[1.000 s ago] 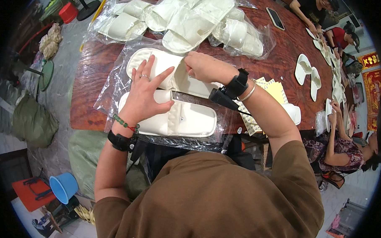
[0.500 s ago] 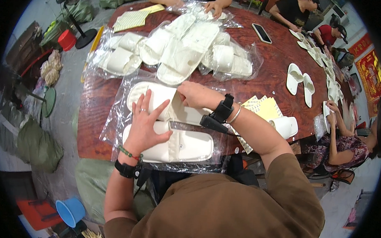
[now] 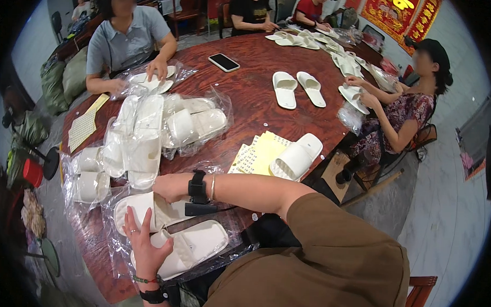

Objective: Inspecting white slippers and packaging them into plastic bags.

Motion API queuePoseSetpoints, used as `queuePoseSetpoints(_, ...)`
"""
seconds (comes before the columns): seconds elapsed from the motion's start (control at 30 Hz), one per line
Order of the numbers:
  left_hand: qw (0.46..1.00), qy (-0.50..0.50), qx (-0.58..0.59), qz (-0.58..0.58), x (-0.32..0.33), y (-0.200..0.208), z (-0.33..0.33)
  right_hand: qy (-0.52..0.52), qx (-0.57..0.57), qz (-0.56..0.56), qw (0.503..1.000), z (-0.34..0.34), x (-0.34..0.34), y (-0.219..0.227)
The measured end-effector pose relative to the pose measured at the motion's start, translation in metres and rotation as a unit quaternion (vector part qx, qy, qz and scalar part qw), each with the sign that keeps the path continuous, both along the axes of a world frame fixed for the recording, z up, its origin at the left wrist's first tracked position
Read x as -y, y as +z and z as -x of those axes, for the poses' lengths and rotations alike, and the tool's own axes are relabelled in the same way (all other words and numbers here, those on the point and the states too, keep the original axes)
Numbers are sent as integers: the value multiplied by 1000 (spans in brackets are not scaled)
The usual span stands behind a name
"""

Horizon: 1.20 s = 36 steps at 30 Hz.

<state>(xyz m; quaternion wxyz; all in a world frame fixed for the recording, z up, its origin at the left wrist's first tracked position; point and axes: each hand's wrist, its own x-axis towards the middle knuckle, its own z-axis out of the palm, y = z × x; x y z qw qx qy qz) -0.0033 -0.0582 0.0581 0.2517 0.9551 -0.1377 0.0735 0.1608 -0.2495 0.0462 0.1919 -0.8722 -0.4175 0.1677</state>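
Observation:
At the near left of the table, a pair of white slippers lies side by side on clear plastic wrap point(image 3: 231, 245). My left hand point(image 3: 146, 246) rests over the straps of both, its fingers spread and its thumb out. The far slipper point(image 3: 141, 206) has my right hand point(image 3: 170, 187) at the far edge of its strap, with the fingers curled and their tips hidden. The near slipper point(image 3: 207, 241) shows its bare insole to the right of my left hand. Just beyond my hands is a heap of white slippers in clear bags point(image 3: 146, 123).
Yellow sticker sheets point(image 3: 253, 154) and a single slipper point(image 3: 296, 158) lie right of the heap. A phone point(image 3: 224, 62) and a loose pair point(image 3: 296, 90) are farther back. Co-workers handle slippers around the dark red table point(image 3: 247, 110), with more slippers along its far right side.
The view has swung toward the right and farther up the table, so the slippers and my hands now appear lower left. Both hands stay on the same pair in nearly the same pose.

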Motion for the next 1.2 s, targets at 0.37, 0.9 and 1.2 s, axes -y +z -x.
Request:
queuePoseSetpoints(0.37, 1000, 4, 12, -9, -10, -8, 4, 13, -65, -55, 996, 1, -2, -3)
queuePoseSetpoints(0.9, 1000, 18, 23, -6, -10, -12, 1, 66, -88, -21, 994, -5, 21, 7)
queuePoseSetpoints(1.2, 1000, 28, 3, -5, -10, -12, 0, 86, 95, -144, 981, 47, 28, 23)
